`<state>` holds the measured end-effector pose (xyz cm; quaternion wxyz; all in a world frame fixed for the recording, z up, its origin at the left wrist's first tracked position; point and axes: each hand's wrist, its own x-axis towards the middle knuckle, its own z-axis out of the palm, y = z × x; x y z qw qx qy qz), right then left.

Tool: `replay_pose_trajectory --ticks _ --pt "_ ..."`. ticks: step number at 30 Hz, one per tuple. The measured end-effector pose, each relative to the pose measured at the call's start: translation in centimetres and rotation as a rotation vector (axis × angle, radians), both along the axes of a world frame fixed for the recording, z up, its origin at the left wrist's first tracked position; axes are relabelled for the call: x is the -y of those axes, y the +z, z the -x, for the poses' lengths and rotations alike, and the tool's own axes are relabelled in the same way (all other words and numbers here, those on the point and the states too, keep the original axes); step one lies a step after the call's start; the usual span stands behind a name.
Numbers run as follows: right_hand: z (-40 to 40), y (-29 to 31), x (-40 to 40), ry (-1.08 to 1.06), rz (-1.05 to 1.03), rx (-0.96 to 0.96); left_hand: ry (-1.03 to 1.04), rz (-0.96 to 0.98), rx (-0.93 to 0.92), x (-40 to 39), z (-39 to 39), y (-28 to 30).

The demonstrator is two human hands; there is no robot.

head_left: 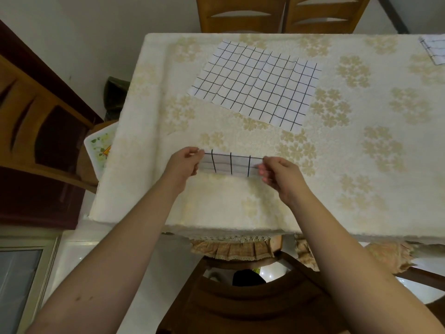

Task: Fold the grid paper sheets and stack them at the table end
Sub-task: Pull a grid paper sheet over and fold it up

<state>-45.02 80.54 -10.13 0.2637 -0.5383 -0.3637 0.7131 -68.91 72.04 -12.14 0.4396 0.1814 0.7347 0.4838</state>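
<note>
A folded grid sheet (230, 165) is held just above the near part of the table (361, 213), pinched at its two short ends, so that the layers are kept aligned and taut while the fold is tightened or the strip is carried; this is judged to be the closing of one fold before stacking. The left hand (184, 163) is clamped on the strip's left end, thumb on top and fingers curled beneath; the right hand (280, 175) is clamped on the right end in a like pinch, some fingers spread loosely below. Both forearms are extended forward from the near edge of the table, the wrists turned slightly inward, the hands kept apart by the length of the strip. Beyond the strip, toward the middle of the table, an unfolded grid sheet (255, 83) is laid flat, creased, presumably awaiting its turn; at the table's far right corner a folded piece (434, 50) is partly seen, cut by the picture's edge, and is judged to mark the stacking place.
</note>
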Motion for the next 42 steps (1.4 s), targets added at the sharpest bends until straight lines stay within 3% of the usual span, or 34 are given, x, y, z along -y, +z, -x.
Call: replay_pose_trajectory --ticks 5,12,16,18,22,28,30,35,42 --pt "-0.8 0.0 0.3 -0.027 -0.144 0.041 0.038 -0.109 0.126 -0.1 -0.5 1.1" --pt "-3.3 -6.9 3.3 0.008 0.085 0.31 0.092 0.258 0.388 3.4 -2.7 -4.3" --pt "-3.9 -8.7 4.5 0.045 0.027 0.446 0.086 0.275 0.371 4.5 -3.3 -5.9" --pt "-3.7 -8.8 4.5 0.069 -0.036 0.537 0.022 0.276 0.199 4.5 -3.4 -6.3" --pt "-3.1 -8.1 4.7 0.129 -0.313 0.757 -0.138 0.272 -0.427 4.4 -4.0 -6.3" --pt "-0.3 -8.6 3.9 0.427 -1.022 0.811 -0.591 -0.026 -0.919 3.4 -4.8 -8.2" --pt "1.0 -9.7 3.6 0.572 -1.11 0.867 -0.764 -0.015 -1.052 2.9 -5.2 -9.1" --pt "2.3 -12.3 3.0 0.726 -1.064 0.955 -1.015 0.066 -1.212 1.8 -5.9 -9.9" --pt "0.7 -14.3 2.6 0.765 -0.99 1.081 -1.05 0.089 -1.227 1.7 -5.7 -11.9"
